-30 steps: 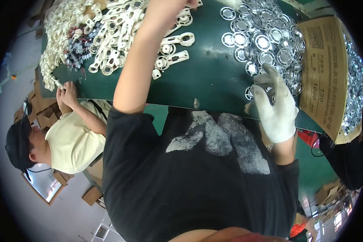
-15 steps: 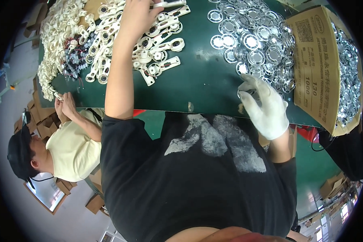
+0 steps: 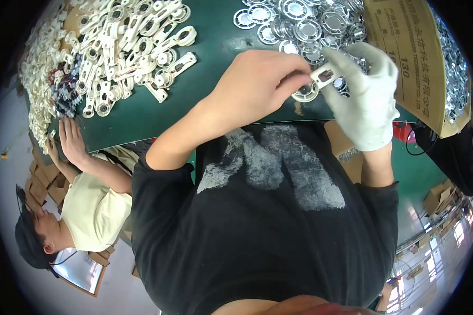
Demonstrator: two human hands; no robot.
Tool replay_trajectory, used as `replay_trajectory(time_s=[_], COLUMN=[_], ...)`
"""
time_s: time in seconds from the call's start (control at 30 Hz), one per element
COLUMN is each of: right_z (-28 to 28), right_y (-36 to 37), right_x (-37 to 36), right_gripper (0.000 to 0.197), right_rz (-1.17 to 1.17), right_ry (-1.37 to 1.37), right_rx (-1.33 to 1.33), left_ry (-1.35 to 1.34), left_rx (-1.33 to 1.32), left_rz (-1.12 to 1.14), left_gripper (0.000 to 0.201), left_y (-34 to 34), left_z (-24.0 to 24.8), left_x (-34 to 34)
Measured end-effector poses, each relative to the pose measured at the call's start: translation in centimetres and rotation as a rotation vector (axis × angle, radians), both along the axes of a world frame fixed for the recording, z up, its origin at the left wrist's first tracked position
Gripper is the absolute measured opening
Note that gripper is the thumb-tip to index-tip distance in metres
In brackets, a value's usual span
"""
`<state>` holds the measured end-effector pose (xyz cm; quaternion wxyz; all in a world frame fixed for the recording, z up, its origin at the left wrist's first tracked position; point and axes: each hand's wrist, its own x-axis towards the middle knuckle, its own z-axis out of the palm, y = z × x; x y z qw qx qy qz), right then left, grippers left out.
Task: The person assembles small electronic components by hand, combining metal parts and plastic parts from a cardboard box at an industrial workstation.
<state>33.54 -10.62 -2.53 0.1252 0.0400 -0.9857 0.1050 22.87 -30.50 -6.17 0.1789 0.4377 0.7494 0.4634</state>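
Your bare left hand [image 3: 257, 84] and your gloved right hand [image 3: 365, 94] meet over the near edge of the green desk [image 3: 215, 68], just right of centre. The left fingers [image 3: 294, 79] are pinched shut on a small white plastic bracket [image 3: 326, 76], and the gloved fingers [image 3: 341, 63] close on its other end from three o'clock. Just beneath sits a round silver metal disc [image 3: 306, 93], touching the piece or very near it; I cannot tell which.

Keep both pinches firm and the bracket level as you bring it square onto the disc, I'd say, so it does not twist between the two grips.

At twelve o'clock lies a heap of shiny stamped discs [image 3: 299, 26], ribbed and ring-shaped. At ten o'clock, a pile of cream plastic arms [image 3: 126, 47] with round eyes, smooth and matte. A brown cardboard box [image 3: 410, 58] at two o'clock holds more metal parts. At eight o'clock a co-worker's hand [image 3: 71, 144] rests flat at the desk's edge.
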Motion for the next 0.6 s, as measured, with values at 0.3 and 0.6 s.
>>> replay_trajectory(time_s=[0.3,0.6], right_z=[-2.4,-3.1], right_y=[0.8,1.3], right_x=[4.9,5.2], right_gripper=[0.023,0.028], right_rz=[-0.147,-0.501], right_ry=[-0.236,-0.261], right_rx=[-0.278,-0.385], left_ry=[0.322,0.467], left_rx=[-0.065,-0.026], left_rz=[0.21,0.208], left_gripper=[0.031,0.046], left_y=[1.0,2.0], left_z=[-4.0,-6.1], left_x=[2.9,3.0])
